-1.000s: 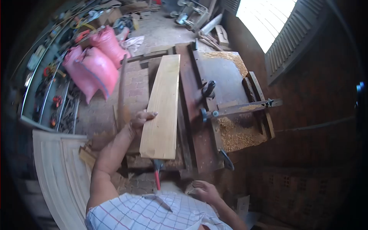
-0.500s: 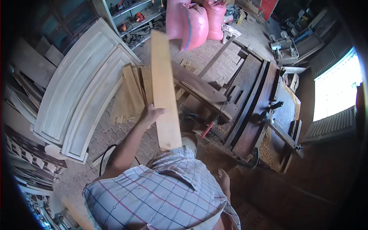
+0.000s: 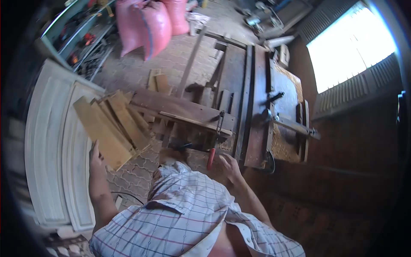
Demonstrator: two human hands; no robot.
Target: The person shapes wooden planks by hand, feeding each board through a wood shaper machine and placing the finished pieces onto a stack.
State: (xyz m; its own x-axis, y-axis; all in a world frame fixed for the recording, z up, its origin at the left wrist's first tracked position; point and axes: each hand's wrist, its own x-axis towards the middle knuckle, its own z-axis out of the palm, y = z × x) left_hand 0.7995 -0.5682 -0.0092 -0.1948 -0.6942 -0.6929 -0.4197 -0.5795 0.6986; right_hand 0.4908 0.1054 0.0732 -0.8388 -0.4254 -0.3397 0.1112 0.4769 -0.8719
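At the left, my left hand (image 3: 96,155) grips the near left edge of a flat wooden board (image 3: 102,135). That board slants over or against several other boards (image 3: 128,118), and its underside is hidden. My right hand (image 3: 230,167) is empty beside the machine's front edge, with its fingers apart. Just left of it hangs a clamp with a red handle (image 3: 211,159), not visibly touched by the hand. The clamp sits on the end of a dark wooden beam (image 3: 184,108).
White arched panels (image 3: 49,141) stand at the far left. Pink sacks (image 3: 156,30) lie beyond the boards, beside a shelf of tools (image 3: 85,40). The machine table (image 3: 258,107) is on the right, with wood shavings (image 3: 284,145) and a metal arm.
My left hand has carried the board from in front of me down and left to the other boards. My right hand has risen towards the red handle. The view has turned.
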